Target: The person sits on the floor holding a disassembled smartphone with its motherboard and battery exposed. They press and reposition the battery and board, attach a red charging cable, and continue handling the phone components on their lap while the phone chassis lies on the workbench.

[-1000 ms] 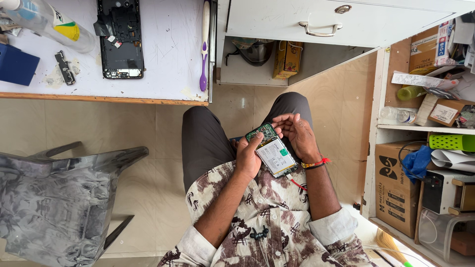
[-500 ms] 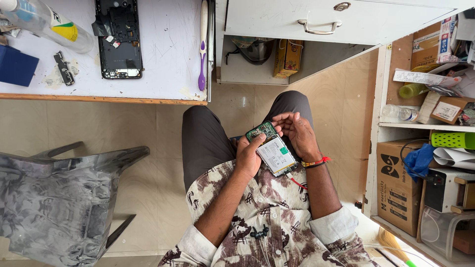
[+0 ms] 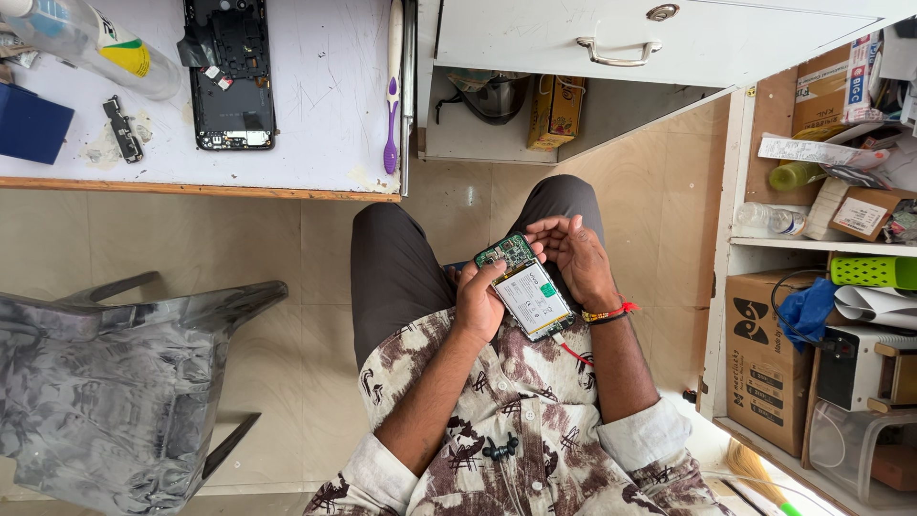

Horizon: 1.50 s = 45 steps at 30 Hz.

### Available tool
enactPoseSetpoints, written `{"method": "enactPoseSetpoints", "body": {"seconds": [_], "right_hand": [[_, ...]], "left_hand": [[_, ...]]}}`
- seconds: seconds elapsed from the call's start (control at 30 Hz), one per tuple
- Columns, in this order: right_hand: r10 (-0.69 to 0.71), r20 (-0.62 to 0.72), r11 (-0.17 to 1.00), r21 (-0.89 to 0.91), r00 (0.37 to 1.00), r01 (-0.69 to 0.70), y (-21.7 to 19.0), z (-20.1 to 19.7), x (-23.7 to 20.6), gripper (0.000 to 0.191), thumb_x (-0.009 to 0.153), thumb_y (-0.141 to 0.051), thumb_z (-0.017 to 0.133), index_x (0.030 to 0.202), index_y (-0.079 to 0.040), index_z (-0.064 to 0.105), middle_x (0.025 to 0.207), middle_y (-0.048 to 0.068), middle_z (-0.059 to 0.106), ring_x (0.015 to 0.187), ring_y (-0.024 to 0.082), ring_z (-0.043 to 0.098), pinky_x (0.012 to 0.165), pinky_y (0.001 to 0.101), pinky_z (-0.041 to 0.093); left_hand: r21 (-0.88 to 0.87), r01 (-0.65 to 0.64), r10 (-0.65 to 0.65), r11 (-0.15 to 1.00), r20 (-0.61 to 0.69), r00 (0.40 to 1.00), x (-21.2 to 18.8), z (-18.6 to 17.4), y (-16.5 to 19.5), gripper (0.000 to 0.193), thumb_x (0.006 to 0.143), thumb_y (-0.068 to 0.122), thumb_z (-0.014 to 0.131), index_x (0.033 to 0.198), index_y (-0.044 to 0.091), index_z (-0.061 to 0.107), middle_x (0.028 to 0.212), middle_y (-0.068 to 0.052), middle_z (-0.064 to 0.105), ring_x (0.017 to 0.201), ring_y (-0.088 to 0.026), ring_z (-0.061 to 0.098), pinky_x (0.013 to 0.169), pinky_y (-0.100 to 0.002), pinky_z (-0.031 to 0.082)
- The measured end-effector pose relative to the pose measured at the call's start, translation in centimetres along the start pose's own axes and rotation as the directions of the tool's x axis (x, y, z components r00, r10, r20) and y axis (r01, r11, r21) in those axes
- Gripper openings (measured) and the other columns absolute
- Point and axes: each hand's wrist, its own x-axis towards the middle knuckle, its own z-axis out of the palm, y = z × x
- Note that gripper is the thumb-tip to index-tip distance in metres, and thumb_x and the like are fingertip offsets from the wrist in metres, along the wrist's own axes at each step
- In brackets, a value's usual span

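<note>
Hidden parts: the underside of the opened phone (image 3: 523, 287) is covered by the palms; the tips of the right fingers curl over its top end, and whether they pinch a small part there cannot be told.
Left hand (image 3: 478, 301): clamped along the phone's left edge, thumb lying on the battery face.
Right hand (image 3: 573, 260): cupped against the phone's right side and top, fingers bent inward, a red and yellow thread band on the wrist.
Opened phone: held over the lap between both hands, tilted, a flat white battery slab with a small green sticker, a green circuit board at the upper end.
Red wire (image 3: 573, 354): thin, trailing from the phone's lower end onto the patterned shirt; its far end is lost in the fabric.
Bench (image 3: 325, 143): white, scratched top with a wooden edge, cut off at the frame's top.
Phone frame (image 3: 229, 76): black, gutted, lying flat on the bench, its top cropped.
Toothbrush (image 3: 392, 91): white and purple plastic, near the bench's right edge.
Chair (image 3: 105, 382): grey marbled plastic, at the left, partly out of frame.
</note>
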Motion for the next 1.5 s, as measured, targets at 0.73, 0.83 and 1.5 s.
{"method": "enactPoseSetpoints", "body": {"seconds": [0.73,0.83,1.5], "right_hand": [[-0.001,0.002,1.000,-0.019,1.000,0.001,-0.08,0.14,-0.34,0.066,0.112,-0.051,0.035,0.123,0.008,0.064,0.110,0.014,0.070,0.098,0.017,0.066,0.093,0.0314,0.053],[-0.005,0.009,1.000,-0.008,1.000,0.005,-0.12,0.15,-0.35,0.066,0.112,-0.051,0.035,0.123,0.007,0.064,0.111,0.016,0.070,0.098,0.018,0.067,0.093,0.0327,0.054],[-0.006,0.020,1.000,0.003,1.000,0.006,-0.15,0.18,-0.14,0.066,0.112,-0.052,0.036,0.123,0.008,0.063,0.112,0.018,0.070,0.099,0.020,0.067,0.096,0.0352,0.054]], "left_hand": [[0.088,0.001,0.002,0.996,-0.032,0.999,-0.19,0.03,-0.51,0.042,0.093,0.008,0.070,0.132,-0.006,0.061,0.123,-0.019,0.072,0.115,-0.024,0.069,0.104,-0.037,0.054],[0.157,-0.035,0.047,0.987,-0.071,0.996,-0.22,0.14,-0.68,0.041,0.091,0.006,0.075,0.128,-0.005,0.063,0.118,-0.017,0.074,0.111,-0.023,0.071,0.100,-0.036,0.057],[0.161,-0.052,0.070,0.986,-0.104,0.992,-0.12,0.30,-0.46,0.038,0.088,0.004,0.078,0.123,-0.003,0.064,0.113,-0.015,0.074,0.107,-0.023,0.073,0.098,-0.036,0.058]]}}
